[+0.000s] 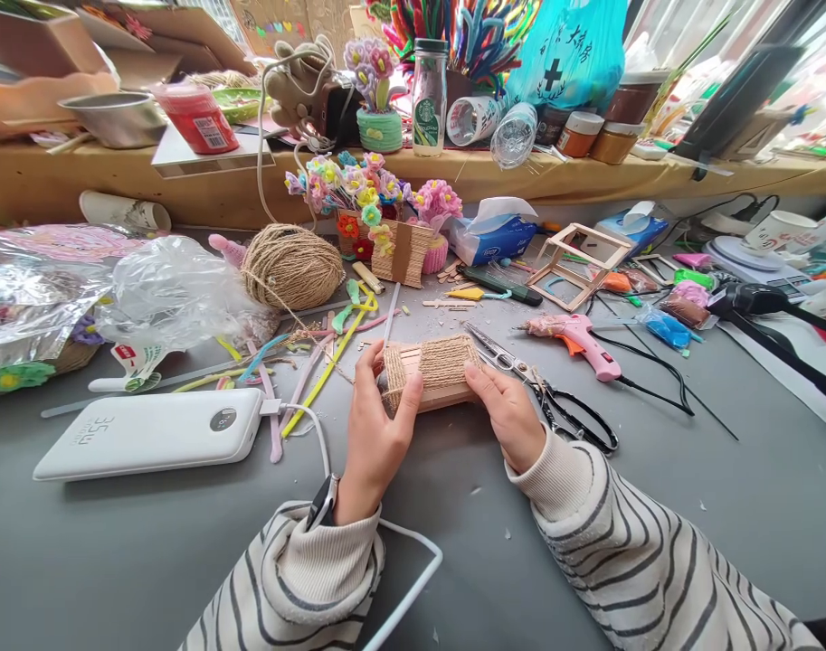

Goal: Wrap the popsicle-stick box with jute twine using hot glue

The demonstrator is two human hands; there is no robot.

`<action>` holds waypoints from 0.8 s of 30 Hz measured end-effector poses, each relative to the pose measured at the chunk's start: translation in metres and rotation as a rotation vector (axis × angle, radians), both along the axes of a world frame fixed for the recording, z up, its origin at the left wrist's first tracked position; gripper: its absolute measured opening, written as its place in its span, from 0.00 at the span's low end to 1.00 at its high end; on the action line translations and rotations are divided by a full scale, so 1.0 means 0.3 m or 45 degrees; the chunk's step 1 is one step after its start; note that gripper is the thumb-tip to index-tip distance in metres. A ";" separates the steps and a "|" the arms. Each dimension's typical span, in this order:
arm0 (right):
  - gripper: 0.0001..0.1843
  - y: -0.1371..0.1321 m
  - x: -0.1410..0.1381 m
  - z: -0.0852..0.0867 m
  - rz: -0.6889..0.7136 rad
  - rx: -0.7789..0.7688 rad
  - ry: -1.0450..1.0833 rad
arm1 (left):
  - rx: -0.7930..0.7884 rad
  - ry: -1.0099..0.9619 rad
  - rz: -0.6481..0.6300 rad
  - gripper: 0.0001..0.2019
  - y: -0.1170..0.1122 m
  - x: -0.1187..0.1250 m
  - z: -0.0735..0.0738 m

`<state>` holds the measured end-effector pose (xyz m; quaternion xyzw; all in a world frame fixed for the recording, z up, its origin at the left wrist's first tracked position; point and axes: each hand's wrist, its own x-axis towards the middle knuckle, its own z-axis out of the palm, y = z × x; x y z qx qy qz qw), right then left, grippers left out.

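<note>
Between my two hands is a small box of wooden craft sticks wrapped in jute twine (446, 366), with bare sticks showing near its left part. My left hand (385, 407) grips its left end, thumb on the near side and fingers behind. At the right end, my right hand (504, 398) pinches the twine-covered edge between thumb and fingers. Just right of the box lie black-handled scissors (541, 384), blades pointing up and left. A ball of jute twine (294, 264) sits beyond my left hand. The pink hot glue gun (582, 344) rests farther right.
A white power bank (151, 434) lies at left, its cable running beneath my left forearm. Pipe cleaners and glue sticks are scattered behind it. An open wooden stick frame (579, 267) stands at back right, near a blue tissue pack (498, 235). A crowded shelf (467, 176) spans the back.
</note>
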<state>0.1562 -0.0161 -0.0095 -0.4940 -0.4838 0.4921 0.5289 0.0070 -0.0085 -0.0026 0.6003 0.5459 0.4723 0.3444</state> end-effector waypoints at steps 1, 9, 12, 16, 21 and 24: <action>0.18 0.001 0.000 -0.001 -0.002 0.001 0.001 | 0.000 -0.008 -0.001 0.27 0.001 0.000 -0.001; 0.18 0.011 0.002 -0.013 -0.007 0.006 -0.003 | 0.002 -0.029 0.014 0.27 0.012 -0.001 -0.013; 0.19 0.017 0.000 -0.017 -0.018 -0.002 -0.011 | 0.001 -0.064 0.014 0.26 0.018 -0.005 -0.019; 0.21 0.026 0.006 -0.029 -0.072 -0.004 -0.009 | 0.002 -0.125 0.020 0.26 0.024 -0.011 -0.029; 0.25 0.039 0.032 -0.034 -0.209 -0.015 0.002 | 0.134 -0.278 0.130 0.23 0.030 -0.023 -0.033; 0.26 0.046 0.045 -0.034 -0.318 -0.035 0.003 | 0.217 -0.335 0.236 0.20 0.035 -0.034 -0.031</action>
